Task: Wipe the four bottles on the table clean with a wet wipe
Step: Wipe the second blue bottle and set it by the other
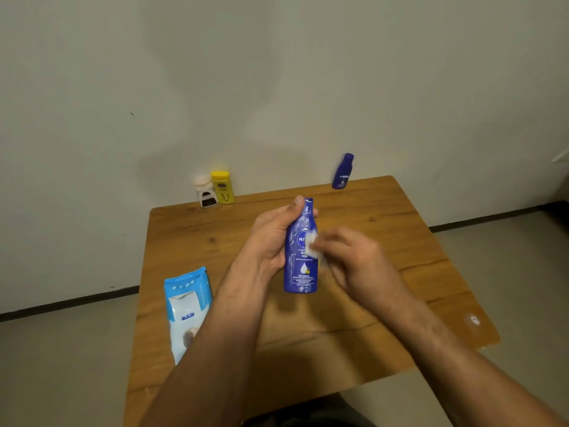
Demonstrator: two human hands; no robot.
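My left hand (271,235) grips a tall blue lotion bottle (300,272) by its upper part, holding it upright above the middle of the wooden table (385,349). My right hand (354,257) pinches a small white wet wipe (312,245) and presses it against the bottle's front label; the hand is blurred. A small blue bottle (342,171) stands at the table's far right edge. A yellow bottle (223,187) and a white bottle (204,191) with a dark label stand together at the far left edge.
A blue and white pack of wet wipes (187,306) lies on the table's left side, partly under my left forearm. A plain wall rises just behind the table. Grey floor surrounds the table on both sides.
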